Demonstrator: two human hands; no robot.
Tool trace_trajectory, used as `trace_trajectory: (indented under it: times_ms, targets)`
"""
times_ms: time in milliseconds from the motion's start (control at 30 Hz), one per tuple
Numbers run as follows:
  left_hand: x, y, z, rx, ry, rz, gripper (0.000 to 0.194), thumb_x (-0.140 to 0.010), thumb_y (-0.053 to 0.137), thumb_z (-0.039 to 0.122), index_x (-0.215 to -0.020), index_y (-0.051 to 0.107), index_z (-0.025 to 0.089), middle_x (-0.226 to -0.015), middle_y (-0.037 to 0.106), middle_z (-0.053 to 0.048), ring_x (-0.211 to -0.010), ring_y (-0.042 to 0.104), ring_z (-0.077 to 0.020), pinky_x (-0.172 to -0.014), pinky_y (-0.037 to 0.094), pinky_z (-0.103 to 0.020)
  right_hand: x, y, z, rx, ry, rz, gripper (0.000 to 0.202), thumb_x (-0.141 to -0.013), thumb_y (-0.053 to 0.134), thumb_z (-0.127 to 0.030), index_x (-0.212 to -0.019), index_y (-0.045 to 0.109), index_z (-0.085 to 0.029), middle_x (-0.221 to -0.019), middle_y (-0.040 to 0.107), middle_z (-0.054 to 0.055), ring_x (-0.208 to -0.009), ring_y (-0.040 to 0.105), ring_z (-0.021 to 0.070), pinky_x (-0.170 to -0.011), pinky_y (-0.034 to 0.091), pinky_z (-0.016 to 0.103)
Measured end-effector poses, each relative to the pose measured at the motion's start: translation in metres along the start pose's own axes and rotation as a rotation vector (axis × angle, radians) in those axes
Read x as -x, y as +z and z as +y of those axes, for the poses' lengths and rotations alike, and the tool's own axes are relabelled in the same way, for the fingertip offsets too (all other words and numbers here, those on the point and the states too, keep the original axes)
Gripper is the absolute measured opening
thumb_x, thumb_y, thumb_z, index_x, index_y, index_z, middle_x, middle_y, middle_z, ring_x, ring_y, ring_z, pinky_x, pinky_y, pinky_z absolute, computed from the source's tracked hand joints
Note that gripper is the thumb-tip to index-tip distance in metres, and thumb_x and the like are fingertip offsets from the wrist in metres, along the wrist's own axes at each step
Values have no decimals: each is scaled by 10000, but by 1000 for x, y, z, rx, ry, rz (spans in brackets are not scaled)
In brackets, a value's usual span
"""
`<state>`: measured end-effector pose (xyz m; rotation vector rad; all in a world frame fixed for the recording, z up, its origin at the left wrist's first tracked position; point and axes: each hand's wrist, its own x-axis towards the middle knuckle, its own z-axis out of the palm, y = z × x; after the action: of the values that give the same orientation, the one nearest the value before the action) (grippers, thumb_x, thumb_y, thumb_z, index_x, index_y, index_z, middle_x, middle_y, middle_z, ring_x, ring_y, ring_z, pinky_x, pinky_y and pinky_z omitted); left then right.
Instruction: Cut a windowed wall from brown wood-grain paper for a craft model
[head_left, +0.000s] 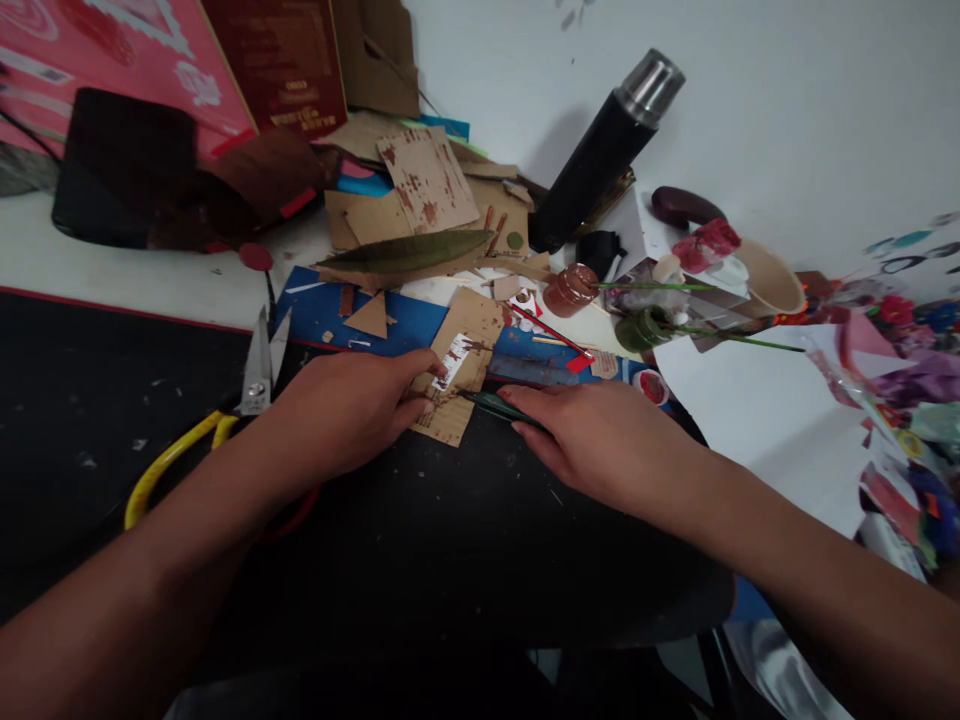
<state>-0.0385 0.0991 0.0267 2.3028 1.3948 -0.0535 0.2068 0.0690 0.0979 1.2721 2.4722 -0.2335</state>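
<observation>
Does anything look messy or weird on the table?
Yes. The cardboard piece at the left hand has messy brown smears beside its white patch. Yellow-handled scissors lie with blades open, and pale bits dot the black surface.

Bare forearms [202, 525] slant toward a cardboard strip [471, 318], left hand [356, 405] resting on its left side, thumb and forefinger parted, right hand [600, 435] pinched just beside it.

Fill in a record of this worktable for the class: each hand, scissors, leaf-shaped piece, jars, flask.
Left hand: fingertips on a cardboard piece with a white patch
Right hand: holds a slim dark-green tool, tip at the cardboard
Scissors: yellow-handled, blades apart
Leaf-shaped piece: green, beyond the cardboard
Jars: one reddish-brown, one green
Flask: black, silver top
</observation>
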Motion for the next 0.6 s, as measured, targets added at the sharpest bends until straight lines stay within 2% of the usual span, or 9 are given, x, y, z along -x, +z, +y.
trace_trajectory:
  times_ms: [133, 333, 600]
  targets:
    - [0, 1, 0, -3, 20, 13, 352, -962, 491, 416, -1286, 611, 350, -905, 754, -15, -755, 677, -259, -629, 367, -327, -2, 0, -2, 14, 6, -21, 301, -1039, 510, -269, -1287, 668, -203, -1047, 790, 90, -839, 733, 258, -660, 464, 340]
    - [1, 2, 1, -13, 25, 24, 359, -977, 466, 426, -1289, 622, 343, -922, 764, -28, -771, 687, -266, -652, 397, -334, -5, 3, 1, -10, -13, 11, 354, -1034, 516, -274, -1346, 667, -198, -1092, 793, 99, -911, 739, 270, -738, 507, 370]
    - [-1, 2, 4, -46, -29, 15, 407, -985, 459, 446, -1350, 609, 345, -911, 772, -29, -729, 681, -273, -640, 415, -345, -1, 4, 1, -13, -6, 43, 365, -1033, 518, -288, -1352, 677, -210, -1118, 788, 114, -887, 737, 263, -747, 520, 372]
